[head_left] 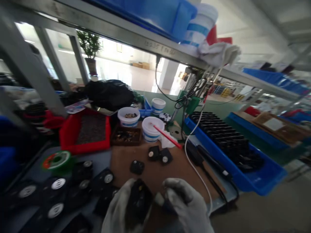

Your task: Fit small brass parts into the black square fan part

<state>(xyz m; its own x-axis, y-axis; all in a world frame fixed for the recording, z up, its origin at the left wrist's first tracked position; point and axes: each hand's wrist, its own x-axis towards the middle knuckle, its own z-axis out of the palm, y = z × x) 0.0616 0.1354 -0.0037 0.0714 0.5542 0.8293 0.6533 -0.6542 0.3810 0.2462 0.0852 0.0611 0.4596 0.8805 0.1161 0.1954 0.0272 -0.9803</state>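
Both my hands wear pale grey gloves and sit low at the bottom middle. My left hand grips a small black square fan part, held upright. My right hand is closed close beside it, touching a small dark piece between the two hands; what it pinches is blurred. Three more small black fan parts lie on the brown board just beyond my hands.
Several black fans with white hubs lie at the left with a green solder spool. A red tray, white tubs, a red-handled stick, a blue tray of black parts, and cables stand behind. A metal shelf frame runs overhead.
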